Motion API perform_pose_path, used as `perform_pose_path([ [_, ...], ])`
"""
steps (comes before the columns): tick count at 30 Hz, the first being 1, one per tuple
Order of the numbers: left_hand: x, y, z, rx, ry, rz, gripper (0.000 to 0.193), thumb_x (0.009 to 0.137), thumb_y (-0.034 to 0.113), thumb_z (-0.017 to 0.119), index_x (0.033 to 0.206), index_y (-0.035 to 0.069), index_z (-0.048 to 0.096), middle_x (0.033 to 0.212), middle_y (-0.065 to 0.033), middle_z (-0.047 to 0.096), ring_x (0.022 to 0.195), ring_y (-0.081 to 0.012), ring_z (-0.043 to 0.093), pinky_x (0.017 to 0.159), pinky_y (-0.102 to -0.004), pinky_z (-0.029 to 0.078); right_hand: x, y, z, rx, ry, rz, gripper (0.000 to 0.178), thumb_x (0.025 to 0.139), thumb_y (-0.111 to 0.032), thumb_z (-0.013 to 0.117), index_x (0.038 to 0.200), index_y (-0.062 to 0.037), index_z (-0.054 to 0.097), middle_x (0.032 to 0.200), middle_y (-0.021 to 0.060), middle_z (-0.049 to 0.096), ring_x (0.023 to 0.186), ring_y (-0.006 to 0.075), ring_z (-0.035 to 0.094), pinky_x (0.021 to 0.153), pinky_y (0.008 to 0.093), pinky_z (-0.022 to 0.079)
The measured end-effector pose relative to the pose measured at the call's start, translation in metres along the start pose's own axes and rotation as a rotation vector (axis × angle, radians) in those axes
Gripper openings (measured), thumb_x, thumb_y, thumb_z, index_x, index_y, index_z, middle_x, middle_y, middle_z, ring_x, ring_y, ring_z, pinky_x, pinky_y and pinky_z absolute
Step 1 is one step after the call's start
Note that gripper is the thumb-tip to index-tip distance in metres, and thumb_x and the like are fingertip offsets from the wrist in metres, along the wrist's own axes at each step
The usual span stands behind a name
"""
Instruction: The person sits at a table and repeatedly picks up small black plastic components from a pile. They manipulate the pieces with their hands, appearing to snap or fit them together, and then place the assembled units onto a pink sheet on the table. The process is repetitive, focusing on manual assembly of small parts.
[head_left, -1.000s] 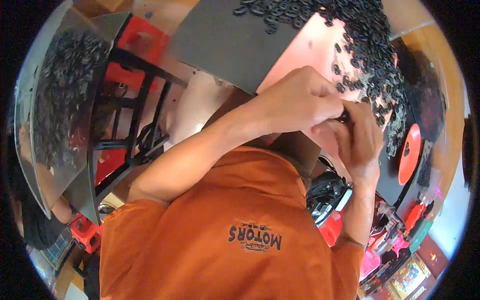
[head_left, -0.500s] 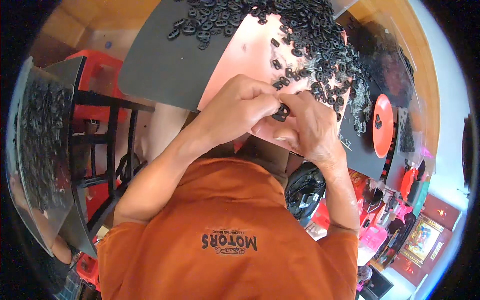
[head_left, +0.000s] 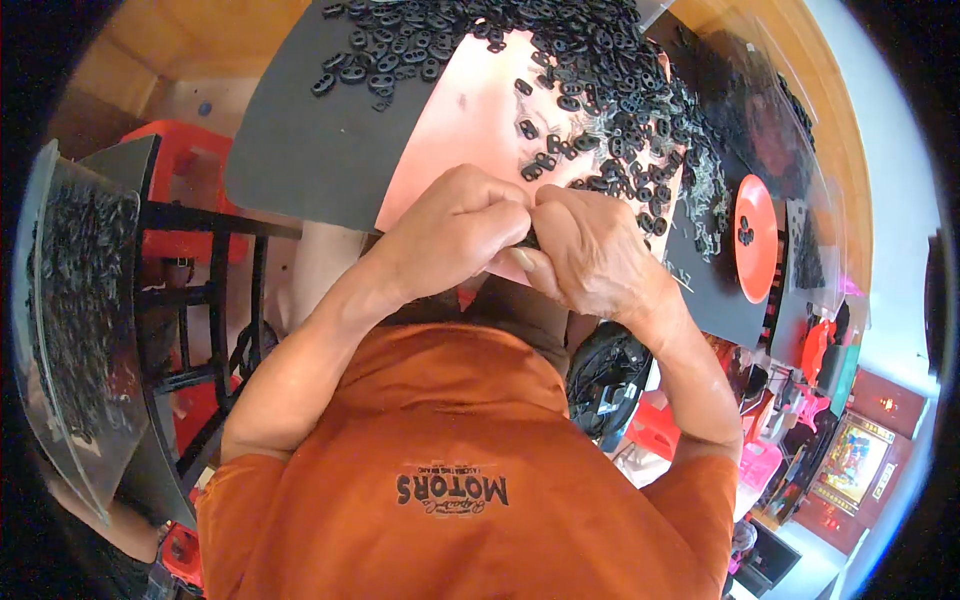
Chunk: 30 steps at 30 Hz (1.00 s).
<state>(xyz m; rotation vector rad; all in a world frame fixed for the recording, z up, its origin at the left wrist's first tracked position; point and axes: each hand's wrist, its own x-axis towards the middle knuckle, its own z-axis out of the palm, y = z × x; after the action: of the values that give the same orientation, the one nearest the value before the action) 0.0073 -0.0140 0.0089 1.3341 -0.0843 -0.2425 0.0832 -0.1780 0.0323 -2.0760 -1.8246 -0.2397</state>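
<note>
My left hand [head_left: 440,235] and my right hand [head_left: 600,245] meet knuckle to knuckle over the near edge of a pink sheet [head_left: 440,140]. Both are closed, pinching a small black two-hole plastic piece [head_left: 531,239] between them; the fingers hide most of it. Just beyond my hands, several loose pieces of the same kind [head_left: 545,160] lie on the sheet. Farther off they build into a big heap [head_left: 590,50], with thin clear plastic scraps [head_left: 708,190] along its right side.
The dark grey table [head_left: 310,140] lies under the sheet. A red plate [head_left: 757,265] holding a few black pieces is at the right. On the left are a clear bin of black parts [head_left: 85,300] and a red chair [head_left: 185,165]. A black bag [head_left: 605,385] sits below the table edge.
My hands have drawn tighter together, and the black piece that showed between them is now mostly covered. The whole view has shifted slightly.
</note>
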Motion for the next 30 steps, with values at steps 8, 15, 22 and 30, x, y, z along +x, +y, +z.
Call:
perform_pose_path([
  [8, 0.001, 0.002, 0.001, 0.044, 0.016, 0.054, 0.028, 0.080, 0.010, 0.043, 0.052, 0.004, 0.041, 0.052, 0.0031, 0.040, 0.048, -0.0038, 0.036, 0.041, -0.0241, 0.032, 0.002, 0.002, 0.002, 0.034, 0.022, -0.055, 0.039, 0.082, -0.036, 0.064, 0.067, -0.0058, 0.045, 0.058, 0.0074, 0.045, 0.048, 0.0240, 0.052, 0.040, 0.0346, 0.040],
  [15, 0.002, -0.001, 0.001, 0.116, 0.023, 0.051, 0.029, 0.079, 0.011, 0.043, 0.051, 0.004, 0.042, 0.052, 0.0012, 0.043, 0.048, -0.0052, 0.039, 0.043, -0.0244, 0.032, -0.009, 0.000, -0.002, 0.064, -0.041, 0.027, 0.030, 0.082, -0.027, 0.062, 0.073, -0.0024, 0.046, 0.065, 0.0116, 0.047, 0.054, 0.0296, 0.053, 0.045, 0.0385, 0.042],
  [22, -0.002, 0.005, 0.005, 0.080, 0.070, 0.028, 0.025, 0.081, 0.014, 0.046, 0.058, 0.004, 0.047, 0.057, 0.0011, 0.046, 0.052, -0.0056, 0.043, 0.046, -0.0239, 0.034, -0.023, -0.016, -0.019, 0.539, -0.001, 0.534, 0.025, 0.094, -0.024, 0.046, 0.092, 0.0000, 0.054, 0.081, 0.0188, 0.055, 0.074, 0.0397, 0.057, 0.065, 0.0444, 0.046],
  [30, -0.005, 0.003, 0.009, 0.225, 0.162, 0.024, 0.027, 0.086, 0.021, 0.051, 0.067, 0.003, 0.057, 0.057, 0.0027, 0.046, 0.053, -0.0054, 0.041, 0.047, -0.0221, 0.031, -0.053, 0.000, -0.031, 0.422, 0.264, 0.611, 0.017, 0.088, -0.017, 0.055, 0.087, 0.0005, 0.056, 0.069, 0.0169, 0.055, 0.066, 0.0311, 0.058, 0.062, 0.0388, 0.045],
])
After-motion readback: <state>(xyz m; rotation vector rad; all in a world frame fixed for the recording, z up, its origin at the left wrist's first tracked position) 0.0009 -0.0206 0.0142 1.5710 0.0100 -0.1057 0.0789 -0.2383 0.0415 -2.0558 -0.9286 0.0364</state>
